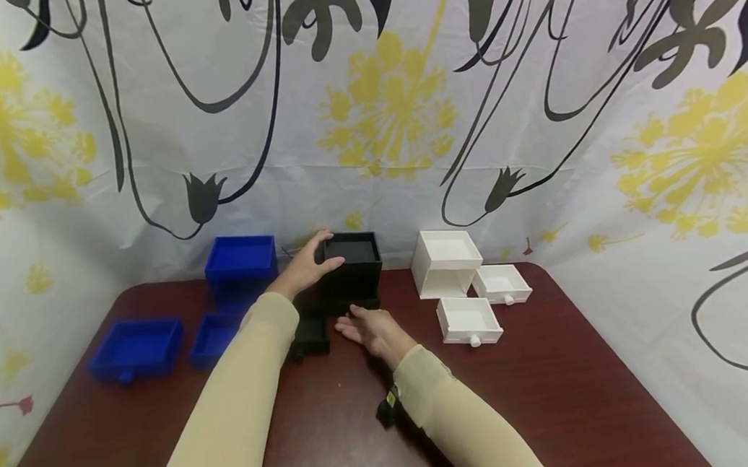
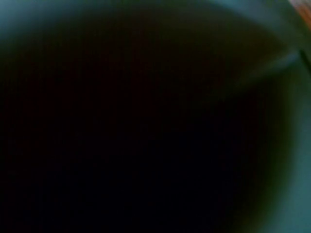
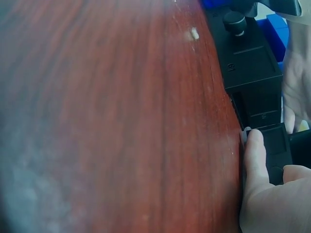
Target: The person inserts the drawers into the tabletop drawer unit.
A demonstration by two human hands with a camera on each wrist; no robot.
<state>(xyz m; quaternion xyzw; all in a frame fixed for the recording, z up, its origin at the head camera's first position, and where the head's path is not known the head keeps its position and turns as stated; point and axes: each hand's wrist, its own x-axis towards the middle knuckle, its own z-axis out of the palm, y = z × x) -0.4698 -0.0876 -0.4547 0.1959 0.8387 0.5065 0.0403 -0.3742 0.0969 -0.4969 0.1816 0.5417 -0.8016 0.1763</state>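
Holding a smooth, boxy black cabinet (image 1: 357, 272): left grip (image 1: 303, 269).

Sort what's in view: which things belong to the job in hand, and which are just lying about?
Likely the job:
black cabinet, left hand on it, right hand near its base
black drawer in front

Likely just lying about, untouched:
blue cabinet
left blue drawer
right blue drawer
white cabinet
front white drawer
rear white drawer
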